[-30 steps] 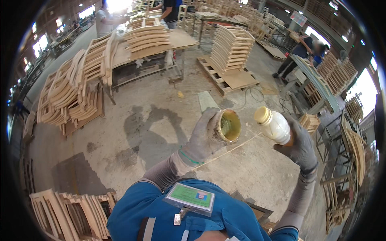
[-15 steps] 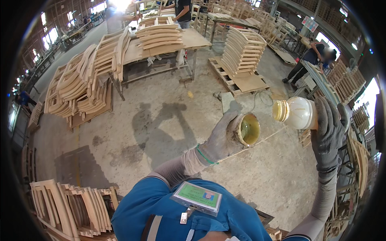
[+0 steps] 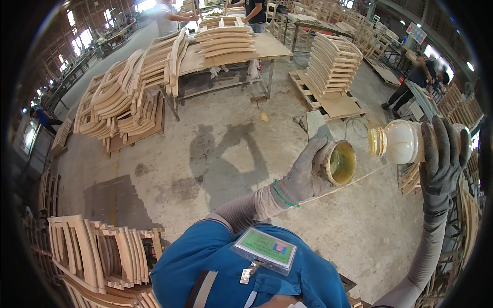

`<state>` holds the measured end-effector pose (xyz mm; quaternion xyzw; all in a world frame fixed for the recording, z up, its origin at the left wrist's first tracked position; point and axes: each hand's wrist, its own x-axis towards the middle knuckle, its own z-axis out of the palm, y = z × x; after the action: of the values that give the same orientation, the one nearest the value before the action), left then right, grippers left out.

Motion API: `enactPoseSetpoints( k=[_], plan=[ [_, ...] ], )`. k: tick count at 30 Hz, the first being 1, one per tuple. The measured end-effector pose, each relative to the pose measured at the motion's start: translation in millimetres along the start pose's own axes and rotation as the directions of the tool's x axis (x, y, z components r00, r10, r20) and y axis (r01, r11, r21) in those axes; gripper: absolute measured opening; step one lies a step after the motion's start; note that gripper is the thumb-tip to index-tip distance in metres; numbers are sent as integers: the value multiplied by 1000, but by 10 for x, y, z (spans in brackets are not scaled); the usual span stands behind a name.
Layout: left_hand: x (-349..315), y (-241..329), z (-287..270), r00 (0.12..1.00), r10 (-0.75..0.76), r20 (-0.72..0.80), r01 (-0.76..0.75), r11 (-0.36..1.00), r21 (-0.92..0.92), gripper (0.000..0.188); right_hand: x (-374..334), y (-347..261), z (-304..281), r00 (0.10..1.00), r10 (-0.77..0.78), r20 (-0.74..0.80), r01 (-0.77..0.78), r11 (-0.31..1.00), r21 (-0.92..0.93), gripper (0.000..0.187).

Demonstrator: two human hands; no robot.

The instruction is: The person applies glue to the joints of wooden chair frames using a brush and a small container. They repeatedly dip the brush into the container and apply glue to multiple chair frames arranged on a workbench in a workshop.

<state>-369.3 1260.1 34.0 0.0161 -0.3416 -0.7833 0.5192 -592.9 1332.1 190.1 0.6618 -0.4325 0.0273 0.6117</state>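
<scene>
In my gloved left hand (image 3: 303, 177) is a small round cup (image 3: 342, 163), its mouth facing right and toward me. Crusted residue coats its rim, and something greenish-yellow shows inside. My gloved right hand (image 3: 440, 154) is wrapped round a translucent white plastic bottle (image 3: 403, 142). The bottle lies on its side in the air, its yellow-stained neck pointing left toward the cup. A short gap separates neck and cup. No stream between them can be made out.
Curved wooden frames (image 3: 226, 41) are piled on a table (image 3: 275, 45) ahead. A tall stack of frames (image 3: 334, 64) stands on a pallet (image 3: 308, 100). More wooden parts (image 3: 102, 254) lie at lower left. A person (image 3: 418, 77) bends over a bench at far right.
Both hands, with the cup and the bottle, appear farther right in the picture. The background has shifted right too, so my head has turned slightly left. Both grips are kept.
</scene>
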Motion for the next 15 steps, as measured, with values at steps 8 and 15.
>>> enactPoseSetpoints(
  k=[8, 15],
  plan=[
    [101, -8, -157, 936, -345, 73, 339, 825, -452, 34, -25, 69, 106, 995, -78, -66, 76, 996, -35, 50],
    [123, -92, -185, 953, -299, 37, 288, 866, -408, 36, -21, 46, 85, 996, -84, -24, 82, 996, -46, 50]
  ],
)
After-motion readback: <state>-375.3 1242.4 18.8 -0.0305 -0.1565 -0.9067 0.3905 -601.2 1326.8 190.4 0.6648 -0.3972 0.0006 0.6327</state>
